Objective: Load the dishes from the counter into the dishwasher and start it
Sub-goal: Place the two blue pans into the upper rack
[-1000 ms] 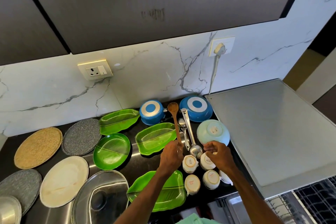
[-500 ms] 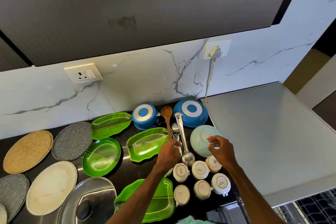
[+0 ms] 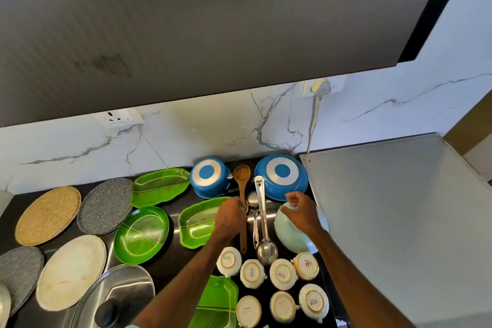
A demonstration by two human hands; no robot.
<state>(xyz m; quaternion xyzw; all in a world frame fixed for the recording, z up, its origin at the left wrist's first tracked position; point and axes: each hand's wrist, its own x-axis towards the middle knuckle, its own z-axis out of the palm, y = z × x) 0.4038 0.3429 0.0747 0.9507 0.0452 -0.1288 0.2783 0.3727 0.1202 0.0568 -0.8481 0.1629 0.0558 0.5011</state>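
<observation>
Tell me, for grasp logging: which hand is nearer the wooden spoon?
Left. The left hand holds the wooden spoon; the right hand hovers over the pale bowl, beyond the ladle.

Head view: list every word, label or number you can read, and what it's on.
"SISTA", as far as it can be made out: bases of four upturned cups, sideways or upside down.
Cup with a red logo: print too small to read.
Two front cups with reddish marks: unreadable.
Cabinet smudge: blurred, not readable.
</observation>
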